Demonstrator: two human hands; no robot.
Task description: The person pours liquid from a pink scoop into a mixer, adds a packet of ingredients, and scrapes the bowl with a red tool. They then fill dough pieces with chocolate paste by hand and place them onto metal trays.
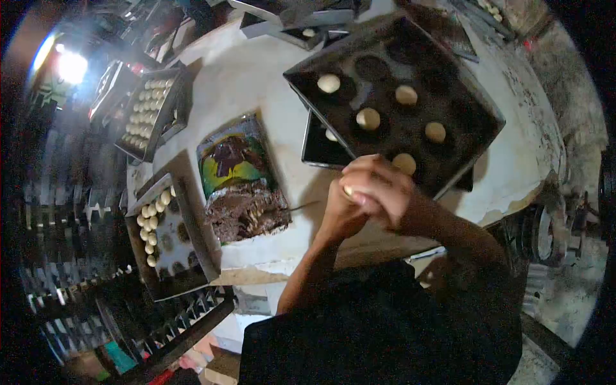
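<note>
My left hand (342, 208) and my right hand (384, 190) are pressed together, fingers closed, at the near corner of a dark metal tray (410, 61). Between them a small bit of pale dough (348, 190) peeks out; most of it is hidden. Round flattened dough balls lie spaced apart on the tray, among them one dough ball (368, 119) near its middle and another (403, 163) just beyond my right hand. To the left of my hands lies an opened packet (232, 157) with dark brown filling (247, 212) spread at its near end. A thin utensil handle (305, 205) sticks out of the filling.
A tray (208, 269) at the lower left holds a curved row of dough balls. Farther back, another tray (183, 96) is filled with rows of them. A second dark tray (314, 151) sits under the large one. More trays (269, 25) stand along the table's far edge.
</note>
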